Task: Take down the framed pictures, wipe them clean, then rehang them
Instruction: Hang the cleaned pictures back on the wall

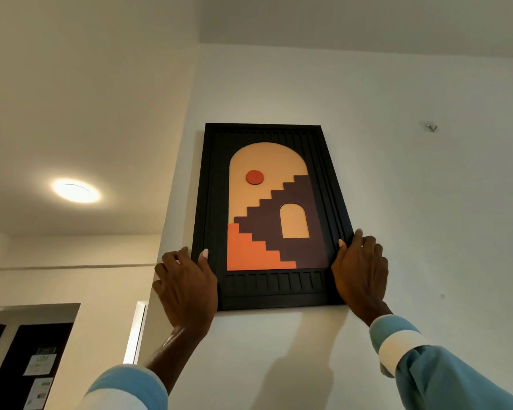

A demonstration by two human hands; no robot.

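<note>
One framed picture (267, 217): black frame, arch-and-stairs design in tan, orange and brown, with a red disc. Sat high and flat against white wall (427, 202), just beside the wall's outer corner. Held at both lower edges: left hand (187, 279) on left edge, thumb on front, fingers curled behind; right hand (360, 273) on right edge likewise. Grip closed on the frame both sides. One bare hook (432, 127) on wall, well apart to right. One lit ceiling lamp (76, 190) at left. Two blue sleeves (456, 380).
</note>
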